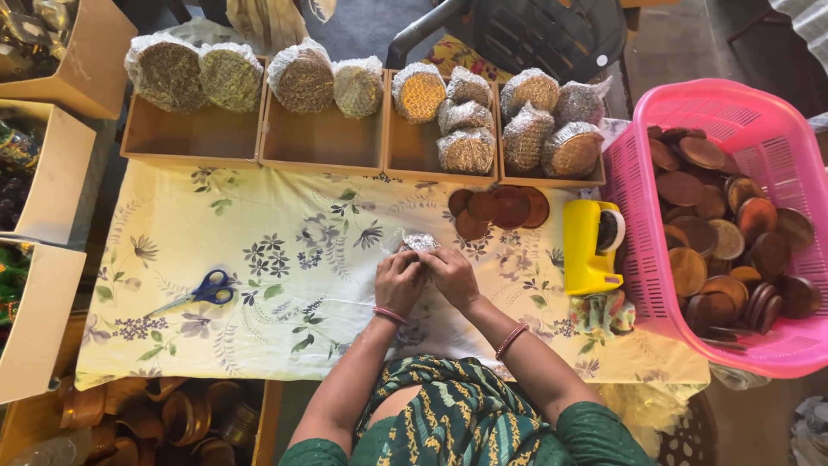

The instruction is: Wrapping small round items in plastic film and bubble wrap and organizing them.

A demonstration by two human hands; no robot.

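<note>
My left hand (398,280) and my right hand (452,274) meet over the middle of the flowered tablecloth (285,259). Together they hold a small bundle wrapped in clear crinkled plastic (420,242), fingers closed around its lower part. Both wrists wear pink bangles. A stack of brown round discs (498,209) lies just beyond my hands on the cloth.
Blue-handled scissors (203,291) lie at left. A yellow tape dispenser (592,247) stands at right beside a pink basket (742,112) full of brown discs. Wooden trays (207,138) along the far edge hold several wrapped disc bundles. Cardboard boxes (52,173) line the left side.
</note>
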